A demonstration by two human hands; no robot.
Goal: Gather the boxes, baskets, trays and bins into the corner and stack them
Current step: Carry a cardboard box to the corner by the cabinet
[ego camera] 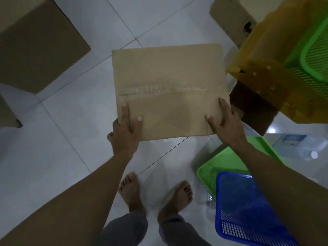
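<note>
A flat-topped, rectangular cardboard box of plain brown board is held in the middle of the view, above a floor of glossy white square tiles with thin dark joints. Across the box's top runs a strip of clear tape, wrinkled and partly torn.

The box's near left corner is gripped by the left hand: the forefinger and thumb are laid flat on the top face, while the other fingers are curled at the side edge. The near right corner is clasped by the right hand, with the thumb spread on top and the fingers stretched along the right edge. Both forearms are extended forward and are bare.

At the upper left a larger cardboard box is seen, smooth and matt. At the right a yellow bin of translucent plastic is set on a darker brown box, and a green basket with a fine slotted mesh is nested in the bin. Behind them another carton with a torn hole is visible.

At the lower right a smooth green tray lies on the tiles, and a blue basket of open lattice plastic rests partly over it. A clear plastic bottle lies nearby. Two bare feet are planted on the floor beneath the held box.
</note>
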